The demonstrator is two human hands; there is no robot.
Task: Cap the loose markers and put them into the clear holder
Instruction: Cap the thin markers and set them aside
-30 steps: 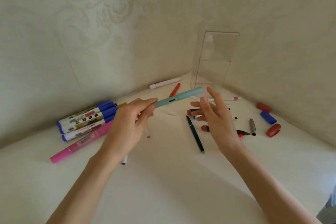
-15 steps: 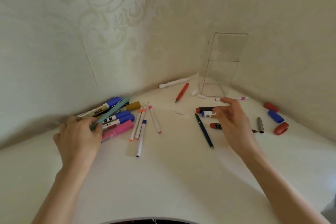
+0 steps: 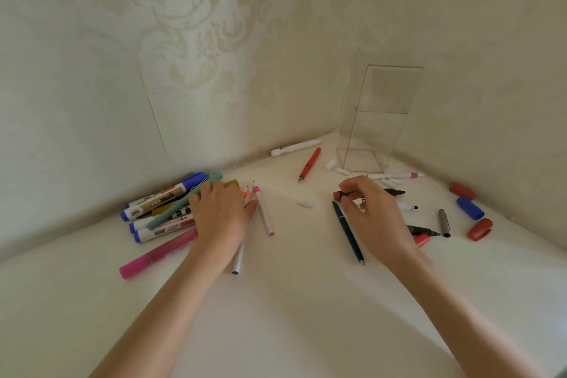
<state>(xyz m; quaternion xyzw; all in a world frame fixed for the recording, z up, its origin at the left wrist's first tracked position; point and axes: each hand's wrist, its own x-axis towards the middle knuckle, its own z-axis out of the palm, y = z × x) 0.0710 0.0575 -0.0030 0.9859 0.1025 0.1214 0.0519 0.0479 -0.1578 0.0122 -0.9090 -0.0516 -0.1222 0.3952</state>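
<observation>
Okay, white table (image 3: 291, 301) set in a wallpapered corner. The clear holder (image 3: 380, 120) stands upright at the back, near the right wall. The left hand (image 3: 221, 215) lies palm down, fingers together and slightly bent, over a few thin pens (image 3: 264, 212), with its fingertips at the teal pen (image 3: 181, 209); cannot tell if it grips anything. The right hand (image 3: 374, 215) is curled, its fingertips pinching a black marker (image 3: 395, 192) near the marker's red end, low over the table. The marker pile (image 3: 159, 198), blue-capped, lies just left of the left hand with the teal pen across it. A pink marker (image 3: 159, 252) lies in front of the pile. A dark pen (image 3: 348, 232) lies just beside the right hand on its left. A red pen (image 3: 310, 163) and a white pen (image 3: 294, 147) lie near the holder's base. Loose caps sit well to the right: a blue cap (image 3: 470, 208) between two red caps (image 3: 480, 229), and a grey cap (image 3: 444, 222) nearer the hand.
</observation>
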